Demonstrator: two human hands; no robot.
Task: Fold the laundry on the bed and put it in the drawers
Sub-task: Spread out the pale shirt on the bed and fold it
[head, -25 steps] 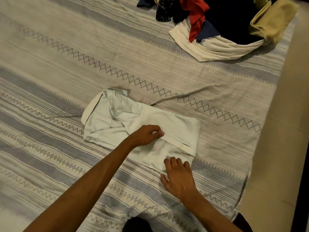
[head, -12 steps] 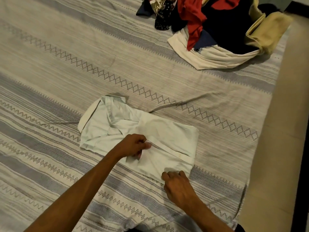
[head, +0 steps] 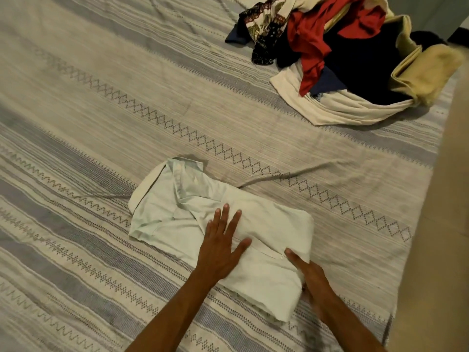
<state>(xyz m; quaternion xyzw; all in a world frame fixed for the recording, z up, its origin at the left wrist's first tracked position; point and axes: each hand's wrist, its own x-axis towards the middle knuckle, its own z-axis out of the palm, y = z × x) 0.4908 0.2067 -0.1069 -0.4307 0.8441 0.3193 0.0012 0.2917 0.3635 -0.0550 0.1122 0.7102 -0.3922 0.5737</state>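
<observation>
Pale cloth is under both your hands: the white shirt [head: 223,224] lies partly folded on the striped bed cover [head: 101,123], close to you. A moment ago your left hand [head: 220,247] was bunched up, pinching the cloth. Now it has opened out, and its fingers lie flat and spread on the middle of the shirt, pressing it smooth. It holds nothing. Your right hand [head: 312,278] has moved onto the shirt's near right edge, with straight fingers on the fold. It looks blurry, so I cannot tell if it grips the cloth. I think this fold is nearly done. The pile of clothes [head: 342,54] sits far off, still unfolded. No drawers show, so much work is left.
</observation>
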